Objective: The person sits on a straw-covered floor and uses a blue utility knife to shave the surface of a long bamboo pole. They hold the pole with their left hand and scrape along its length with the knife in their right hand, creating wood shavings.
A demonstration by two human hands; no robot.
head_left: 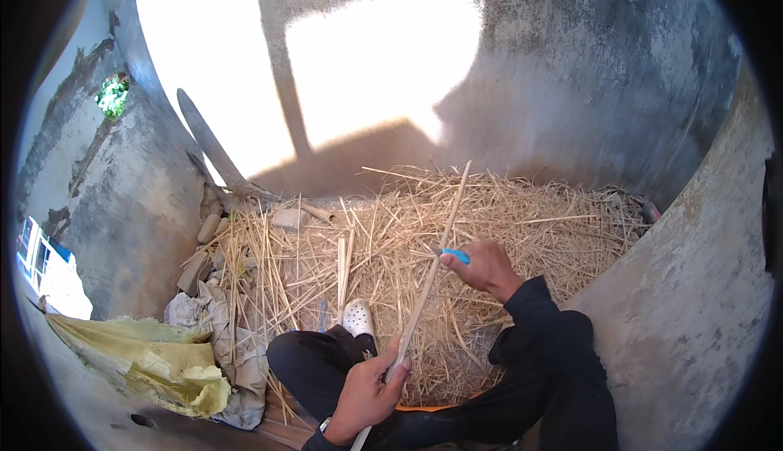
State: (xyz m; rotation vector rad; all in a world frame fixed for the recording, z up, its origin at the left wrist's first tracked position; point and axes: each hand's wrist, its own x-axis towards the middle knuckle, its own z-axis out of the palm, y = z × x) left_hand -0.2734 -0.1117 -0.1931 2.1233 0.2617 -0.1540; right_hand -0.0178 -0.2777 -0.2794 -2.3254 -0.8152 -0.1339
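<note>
A long, pale strip of split wood, perhaps bamboo [419, 304], slants from the lower edge up and away over my lap. My left hand [371, 394] grips it near its lower end, thumb on top. My right hand [485, 270] is closed round the blue handle of a small knife [457, 255]. The knife's short, dark blade meets the strip about a third of the way down from its far tip; whether it cuts into the strip I cannot tell.
Straw-like shavings [522, 214] cover the floor. Several longer strips [343, 263] lie beyond my white clog [357, 318]. Yellow, torn sacking [155, 361] and grey cloth [241, 369] lie at left. A concrete wall [555, 84] rises behind; another slopes close on my right.
</note>
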